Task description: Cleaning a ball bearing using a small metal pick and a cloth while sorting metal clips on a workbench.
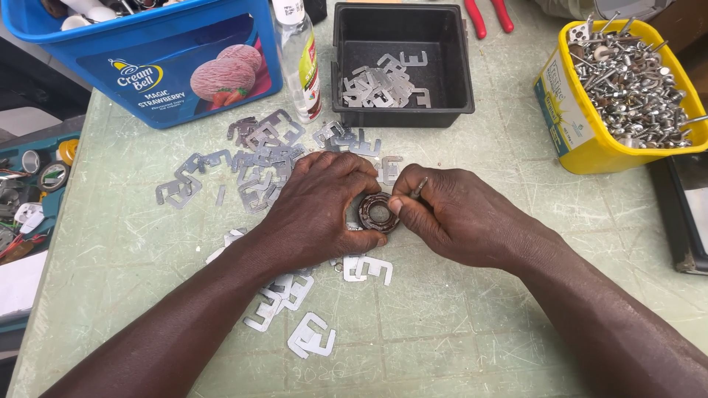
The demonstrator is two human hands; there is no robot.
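Note:
A small round coil-like part (377, 212), dark brown with a pale centre, sits between both hands at the middle of the pale green table (479, 309). My left hand (321, 206) wraps its left side, fingers curled over it. From the right, my right hand (450, 214) pinches its edge, and a thin metal pin (419, 187) sticks up between its fingers. Flat E-shaped metal plates (258, 158) lie scattered behind the hands, and more plates (310, 335) lie in front.
A black square tray (402, 110) with several metal plates stands at the back. Behind left are a blue tub (147, 81) and a clear bottle (299, 59). A yellow tub (582, 140) of metal screws stands back right. Red-handled pliers (490, 15) lie at the top.

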